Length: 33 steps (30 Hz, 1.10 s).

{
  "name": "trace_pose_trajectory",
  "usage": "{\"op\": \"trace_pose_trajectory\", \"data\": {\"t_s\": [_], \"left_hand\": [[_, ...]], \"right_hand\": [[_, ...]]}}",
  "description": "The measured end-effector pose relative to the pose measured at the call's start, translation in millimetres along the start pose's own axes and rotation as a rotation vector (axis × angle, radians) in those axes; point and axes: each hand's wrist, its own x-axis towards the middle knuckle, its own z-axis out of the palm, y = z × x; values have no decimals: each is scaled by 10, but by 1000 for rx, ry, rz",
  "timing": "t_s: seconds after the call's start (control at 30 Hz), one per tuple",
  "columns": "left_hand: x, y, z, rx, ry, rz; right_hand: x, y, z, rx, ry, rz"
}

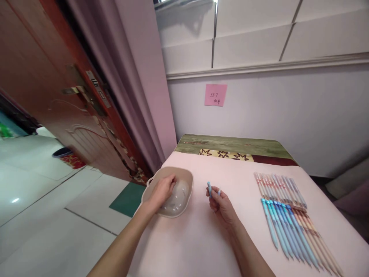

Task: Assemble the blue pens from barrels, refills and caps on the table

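My left hand [163, 191] reaches into a beige plastic basin [188, 174] with its fingers curled; whatever they hold, if anything, is hidden. Several small white pieces [176, 197] lie scattered on the basin's bottom. To the right of the basin, my right hand [221, 206] is closed above the table. A short light-blue pen part [209, 187] stands up between its thumb and fingers. The tip of a pale, slim piece [219, 191] also shows by that thumb, too small to name.
On the right of the white-covered table [198, 246] lie a row of blue and brown pens [291, 231] and, behind it, a row of pale pens with reddish marks [278, 188]. A pink note [215, 95] is on the wall. A wooden door [57, 77] stands at the left.
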Motion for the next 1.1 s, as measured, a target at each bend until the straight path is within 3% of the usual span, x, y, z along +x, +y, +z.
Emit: {"op": "trace_pose_trajectory", "data": {"t_s": [0.07,0.17,0.27,0.4,0.63,0.83,1.1], "left_hand": [[-21,240,-46,-196,79,78],[-37,607,-25,-504,67,147],[-26,821,63,-556,37,173],[2,856,143,-426,51,243],[-50,929,43,-207,127,388],[-77,968,40,-26,89,447],[-150,1015,72,128,102,375]], "right_hand": [[-1,-20,29,12,-2,1],[-1,-28,48,2,4,-19],[-8,-27,45,-25,22,-41],[-28,-59,55,-50,35,-58],[-63,-111,104,-74,39,-68],[-74,-109,92,-71,23,-69],[-89,-115,117,-59,12,-66]]}}
